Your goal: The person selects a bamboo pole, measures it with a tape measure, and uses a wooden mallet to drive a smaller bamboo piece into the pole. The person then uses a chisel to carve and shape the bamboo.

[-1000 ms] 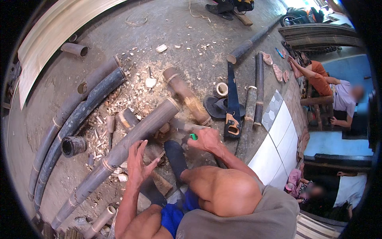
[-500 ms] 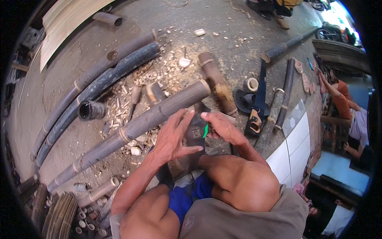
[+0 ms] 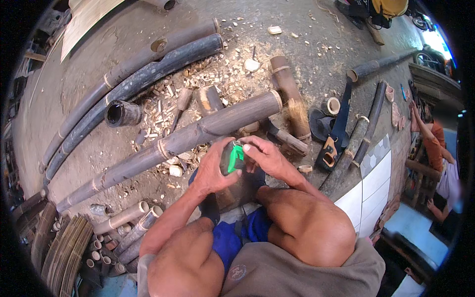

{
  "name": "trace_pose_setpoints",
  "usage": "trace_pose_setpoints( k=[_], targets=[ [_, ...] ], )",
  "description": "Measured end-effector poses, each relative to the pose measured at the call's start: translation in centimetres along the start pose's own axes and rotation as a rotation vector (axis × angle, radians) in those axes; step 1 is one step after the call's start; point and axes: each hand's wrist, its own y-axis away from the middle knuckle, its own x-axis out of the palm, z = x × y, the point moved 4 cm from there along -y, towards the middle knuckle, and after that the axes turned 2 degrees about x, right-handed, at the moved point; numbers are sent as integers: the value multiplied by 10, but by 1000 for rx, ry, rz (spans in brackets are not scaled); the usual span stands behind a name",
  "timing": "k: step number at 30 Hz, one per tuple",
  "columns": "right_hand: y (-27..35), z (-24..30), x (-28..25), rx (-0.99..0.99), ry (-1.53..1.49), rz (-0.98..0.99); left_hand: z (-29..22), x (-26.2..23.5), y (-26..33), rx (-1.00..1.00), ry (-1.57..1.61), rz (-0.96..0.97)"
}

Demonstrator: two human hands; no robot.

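Just above my knees, a green and black tape measure (image 3: 236, 158) is between my two hands. My left hand (image 3: 215, 166) wraps its palm and fingers around the casing from the left. My right hand (image 3: 266, 154) is closed at its upper right side, thumb near the top; its lower fingertips are partly hidden. Right beyond the hands a long dark bamboo pole (image 3: 213, 123) lies slanting from lower left to upper right. A tool with a wooden handle (image 3: 289, 141) lies by the pole's far end.
Wood chips (image 3: 161, 111) litter the ground around a wooden-handled chisel (image 3: 183, 100). A handsaw (image 3: 338, 129) lies at right beside bamboo pieces (image 3: 354, 141). Two long bamboo poles (image 3: 143, 81) lie at far left; cut tubes (image 3: 121, 218) sit lower left. Other people (image 3: 438, 148) are at far right.
The tape measure has passed from my right hand into my left hand's grasp. My left hand has closed from spread fingers, and both hands have come together. The view has shifted slightly.
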Motion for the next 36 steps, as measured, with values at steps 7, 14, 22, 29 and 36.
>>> trace_pose_setpoints(
  k=[7, 14, 22, 29, 36],
  targets=[
    [-9, -30, 5, 151, -61, 123, 9, -2, 1, -199, 156, 194],
    [-11, -50, 5, 354, -129, 213, 14, -6, 6, -310, 205, 380],
    [-24, -47, -20, 370, -537, -14, 24, -30, -2, -242, 92, 336],
    [-64, -28, -145, 69, -347, -543, 31, -79, 6, -315, -474, 203],
    [-82, -22, -152, -10, 47, -588, 28, -87, 6, -341, -628, 171]
  ],
)
